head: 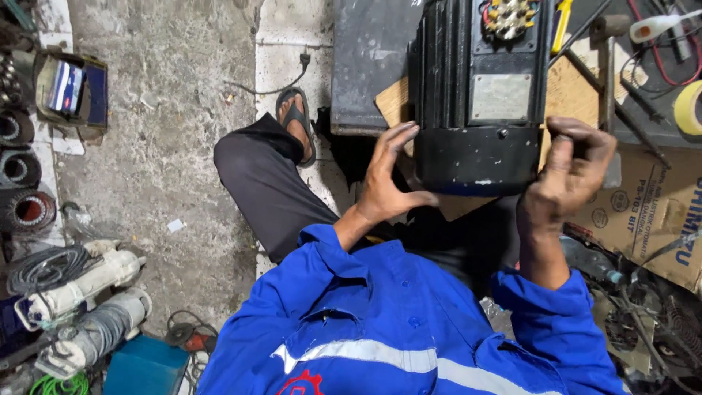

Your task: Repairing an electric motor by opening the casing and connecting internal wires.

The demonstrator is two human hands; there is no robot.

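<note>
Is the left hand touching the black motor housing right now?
Cannot tell. In the head view the left hand is open, fingers spread beside the near end of the black motor, but neither contact nor gap shows plainly.

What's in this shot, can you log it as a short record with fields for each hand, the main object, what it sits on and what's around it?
left hand: left hand open, fingers spread, at the motor's near left corner
right hand: right hand with fingers curled, at the motor's right edge; grip cannot be told
main object: black ribbed electric motor, terminal box open on top
support: cardboard sheet on a dark bench
nearby: yellow tape roll, hammer, stator cores on the floor at left
</note>
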